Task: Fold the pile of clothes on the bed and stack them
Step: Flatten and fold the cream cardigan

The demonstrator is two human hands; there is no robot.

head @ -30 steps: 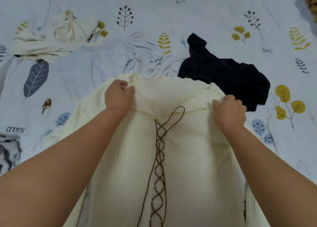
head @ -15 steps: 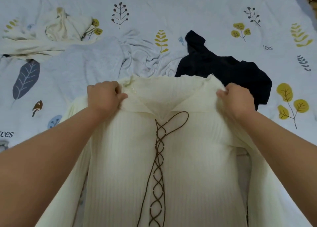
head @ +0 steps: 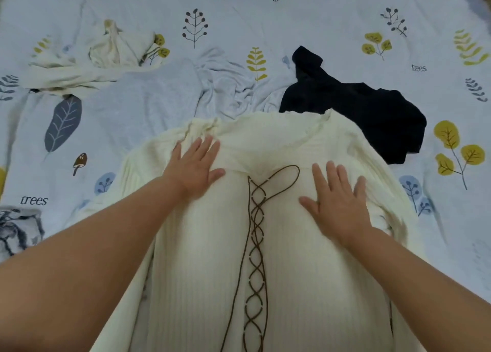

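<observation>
Pressing flat, both hands (head: 195, 169) spread wide on the soft, limp cream sweater (head: 279, 258); grip shoulders, ten and two o'clock.

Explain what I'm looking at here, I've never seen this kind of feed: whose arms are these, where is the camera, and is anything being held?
There is no machine. A person wears one camera on the head, looking forward and down, so both arms enter from the bottom. The left hand and right hand lie flat with fingers spread on a cream sweater with a brown lace down its front. They press on it; nothing is gripped. The sweater lies on a bed sheet printed with leaves. Beyond it lie a dark garment, a pale blue one and a crumpled cream one, none folded.
</observation>
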